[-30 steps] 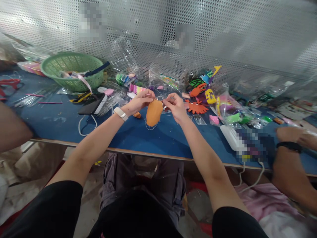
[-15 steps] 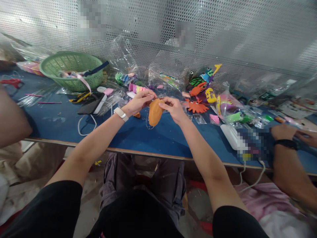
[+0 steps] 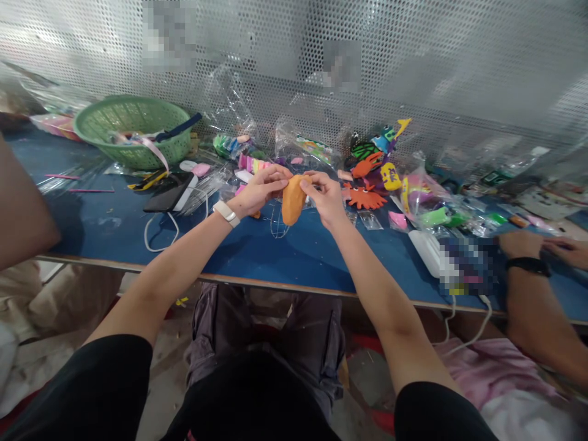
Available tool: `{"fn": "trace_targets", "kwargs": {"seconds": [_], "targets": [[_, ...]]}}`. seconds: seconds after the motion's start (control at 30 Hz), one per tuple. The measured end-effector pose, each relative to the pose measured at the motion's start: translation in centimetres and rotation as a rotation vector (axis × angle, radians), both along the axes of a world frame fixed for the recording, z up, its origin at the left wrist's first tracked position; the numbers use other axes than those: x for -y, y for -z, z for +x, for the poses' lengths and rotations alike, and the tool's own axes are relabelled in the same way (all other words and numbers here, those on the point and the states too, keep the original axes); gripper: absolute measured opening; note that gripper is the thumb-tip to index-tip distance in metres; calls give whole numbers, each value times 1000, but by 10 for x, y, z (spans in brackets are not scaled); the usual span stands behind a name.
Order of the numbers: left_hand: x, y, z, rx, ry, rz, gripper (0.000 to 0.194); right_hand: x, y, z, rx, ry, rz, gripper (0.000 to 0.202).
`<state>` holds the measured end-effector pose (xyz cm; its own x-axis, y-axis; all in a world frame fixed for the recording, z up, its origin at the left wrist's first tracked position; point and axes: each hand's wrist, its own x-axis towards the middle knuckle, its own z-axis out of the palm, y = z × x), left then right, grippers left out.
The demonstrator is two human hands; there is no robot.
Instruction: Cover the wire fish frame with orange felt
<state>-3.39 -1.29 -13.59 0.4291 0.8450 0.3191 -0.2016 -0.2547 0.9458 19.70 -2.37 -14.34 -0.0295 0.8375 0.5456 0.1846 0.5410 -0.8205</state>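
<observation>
I hold the orange foam piece (image 3: pixel 293 199) up above the blue table (image 3: pixel 257 245), between both hands, just in front of the pile of coloured foam cut-outs (image 3: pixel 372 165). My left hand (image 3: pixel 260 191) pinches its upper left edge, the fingers (image 3: pixel 275 182) closed on it from behind. My right hand (image 3: pixel 327 197) pinches the upper right edge, thumb on the front face and the other fingers curled behind. Both grips are closed on the piece at its top, so the oval hangs down from them.

It looks light and soft to me: a thin, spongy sheet that curves a little as it hangs, more like craft foam or felt than anything stiff. I judge it will bend or crease if squeezed hard, and a thin edge could tear, so a light pinch near the rim with two hands suits it. The matt surface should not slip.

Below it a thin wire frame (image 3: pixel 277 225) hangs or stands close to the table; I cannot tell whether it is fixed to the piece. That wire seems springy and easily bent out of shape, so I would not take hold there.

A green basket (image 3: pixel 133 128) stands well apart on the left, and another person's arm (image 3: pixel 533 294) rests at the right edge of the table.
</observation>
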Motion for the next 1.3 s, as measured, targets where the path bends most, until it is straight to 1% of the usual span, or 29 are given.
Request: {"fn": "trace_targets", "kwargs": {"seconds": [0.07,0.1,0.17,0.23,0.33,0.53,0.63,0.73,0.83,0.93,1.0,1.07,1.13,1.3], "targets": [[-2,3,2,68,1,-16,13,0,-2,2,9,55,46,72],[-3,4,3,106,2,-27,13,0,-4,3,0,44,39,72],[-5,7,4,168,17,-48,14,1,-6,5,-36,-20,-5,71],[-7,10,5,211,59,-58,20,2,-8,6,-84,-75,-43,71],[-9,14,6,253,104,-68,28,4,-11,6,-132,-112,-75,70],[-5,14,8,225,95,-88,30,13,-16,5,-198,-259,-199,69],[-3,15,10,209,102,-73,30,15,-17,6,-168,-320,-232,66],[-4,17,12,229,88,-41,33,11,-14,7,-85,-283,-168,74],[-5,20,15,255,46,-11,42,5,-9,8,-88,-197,-93,84],[-4,23,18,257,-17,22,45,2,-6,6,-123,-147,-93,86],[-2,24,21,254,-44,53,46,2,-5,5,-135,-162,-98,86],[0,24,23,258,-37,83,48,3,-6,4,-145,-184,-68,84],[2,24,25,267,-15,110,50,3,-6,5,-117,-161,2,83],[6,24,29,285,21,124,54,-2,-2,9,36,30,199,81]]}}
